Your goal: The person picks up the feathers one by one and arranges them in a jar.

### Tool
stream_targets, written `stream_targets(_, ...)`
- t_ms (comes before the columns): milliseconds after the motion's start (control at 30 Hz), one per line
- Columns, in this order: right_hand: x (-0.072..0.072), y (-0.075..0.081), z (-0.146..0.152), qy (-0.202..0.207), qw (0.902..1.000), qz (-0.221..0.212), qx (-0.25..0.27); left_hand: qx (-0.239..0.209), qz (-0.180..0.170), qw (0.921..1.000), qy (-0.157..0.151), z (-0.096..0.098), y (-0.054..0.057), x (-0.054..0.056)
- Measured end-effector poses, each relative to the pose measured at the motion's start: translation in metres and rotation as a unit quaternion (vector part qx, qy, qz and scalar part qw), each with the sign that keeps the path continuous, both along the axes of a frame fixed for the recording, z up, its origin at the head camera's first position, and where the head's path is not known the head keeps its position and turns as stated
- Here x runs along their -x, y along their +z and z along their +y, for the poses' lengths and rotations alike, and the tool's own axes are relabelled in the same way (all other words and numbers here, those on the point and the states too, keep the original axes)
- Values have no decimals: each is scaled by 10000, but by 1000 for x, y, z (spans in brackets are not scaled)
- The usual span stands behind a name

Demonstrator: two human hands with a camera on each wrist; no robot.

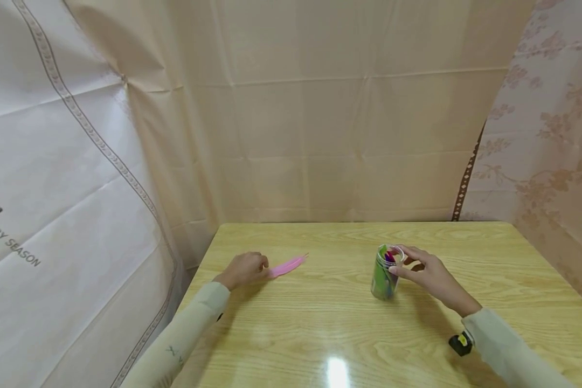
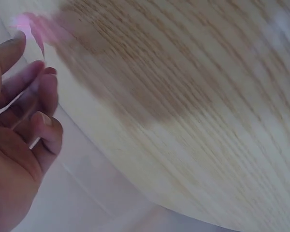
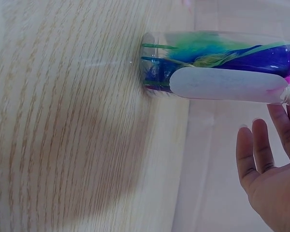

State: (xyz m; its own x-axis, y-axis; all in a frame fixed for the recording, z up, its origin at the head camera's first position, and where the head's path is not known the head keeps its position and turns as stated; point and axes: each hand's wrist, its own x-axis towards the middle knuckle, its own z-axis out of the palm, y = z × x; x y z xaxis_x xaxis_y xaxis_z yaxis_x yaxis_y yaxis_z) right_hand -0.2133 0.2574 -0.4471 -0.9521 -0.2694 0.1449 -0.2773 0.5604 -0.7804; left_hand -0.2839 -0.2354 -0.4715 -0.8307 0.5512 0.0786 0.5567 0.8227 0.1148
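My left hand (image 1: pixel 246 269) pinches one end of a pink feather (image 1: pixel 287 267) low over the left half of the table; its tip points right. The left wrist view shows the feather (image 2: pixel 33 25) blurred beyond the thumb and forefinger. Farther right, a clear jar (image 1: pixel 382 284) stands upright on the table. Green, blue, purple and pink feathers (image 3: pixel 208 52) fill it, and a white label (image 3: pixel 227 84) covers part of its side. With thumb and fingers, my right hand (image 1: pixel 429 274) holds the jar by its rim. Two of its fingers (image 3: pixel 262 145) extend away from the jar.
The wood-grain table (image 1: pixel 291 328) has its far edge against a hanging beige cloth (image 1: pixel 291 118). A white printed sheet (image 1: pixel 68 215) hangs at the left, and a flower-patterned one (image 1: pixel 553 134) at the right. A small black device (image 1: pixel 461 343) sits under the right wrist.
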Motion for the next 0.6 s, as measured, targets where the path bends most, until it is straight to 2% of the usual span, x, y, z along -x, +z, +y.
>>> stream_targets(200,0,0,1,24,10000,-40,77,206,135,9996,103,3,-4,0)
stream_targets(333,-1,-2,0,53,9999,-39,142,226,71,9997,52,2,-8,-1)
stream_targets(600,-1,-4,0,23,9999,-38,137,-63,-159,9999,22,-1,-15,1)
